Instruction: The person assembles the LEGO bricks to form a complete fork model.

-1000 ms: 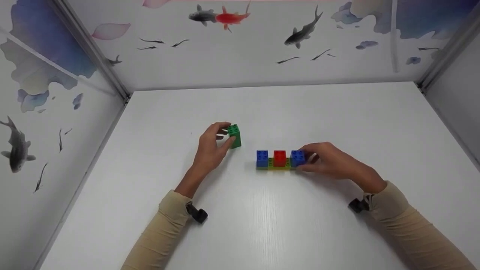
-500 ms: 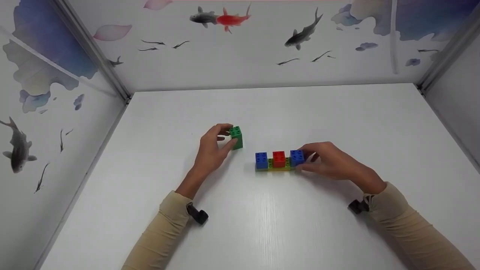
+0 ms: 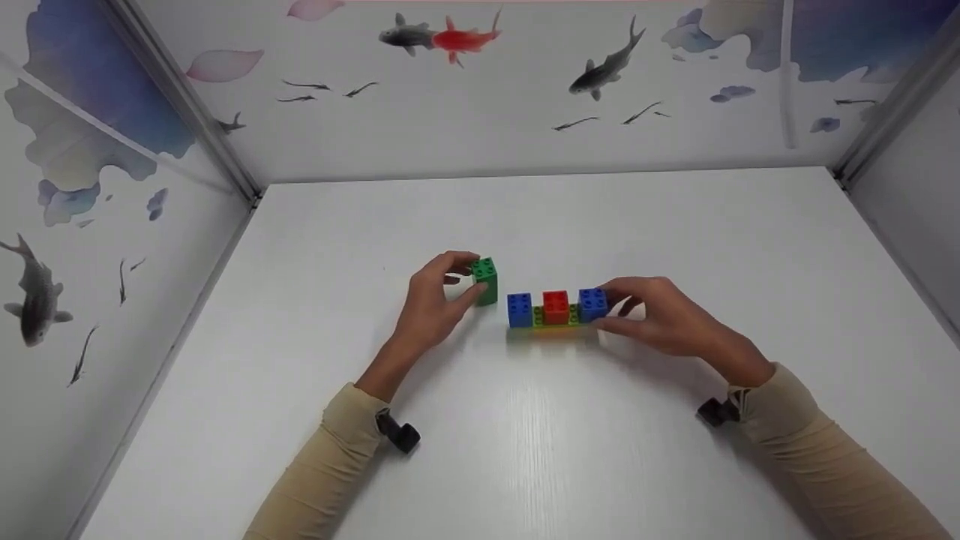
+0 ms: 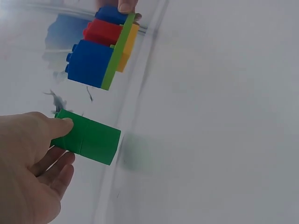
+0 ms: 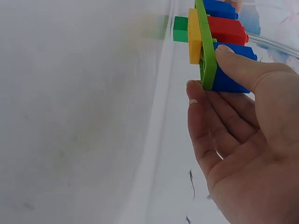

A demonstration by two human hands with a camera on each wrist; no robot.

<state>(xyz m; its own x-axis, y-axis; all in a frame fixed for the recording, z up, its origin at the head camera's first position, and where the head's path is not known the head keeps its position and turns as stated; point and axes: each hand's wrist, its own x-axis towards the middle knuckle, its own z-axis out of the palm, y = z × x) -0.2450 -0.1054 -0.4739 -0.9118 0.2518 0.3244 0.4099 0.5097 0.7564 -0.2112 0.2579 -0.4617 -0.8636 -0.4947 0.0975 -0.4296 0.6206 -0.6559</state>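
Note:
My left hand (image 3: 433, 300) pinches a green block (image 3: 487, 282) between thumb and fingers; a seam in the left wrist view shows it as two stacked green bricks (image 4: 88, 137). Whether its base touches the table I cannot tell. My right hand (image 3: 660, 316) grips the right end of a brick assembly, held just above the table. Its lime-green plate (image 5: 205, 51) carries a left blue brick (image 3: 520, 310), a red brick (image 3: 556, 307) in the middle and a right blue brick (image 3: 592, 304). Under the plate sits a yellow brick (image 4: 126, 51). A small gap separates the green block from the assembly.
Both hands work over a glossy white table (image 3: 540, 450). White panels printed with fish enclose it, including the back wall (image 3: 510, 112) and the left wall (image 3: 90, 247). Black wrist devices, one on the left sleeve (image 3: 399, 433), hang near the tabletop.
My left hand has carried the green block rightward and slightly nearer, towards the assembly. My right hand has raised the brick assembly off the table, where it rested earlier.

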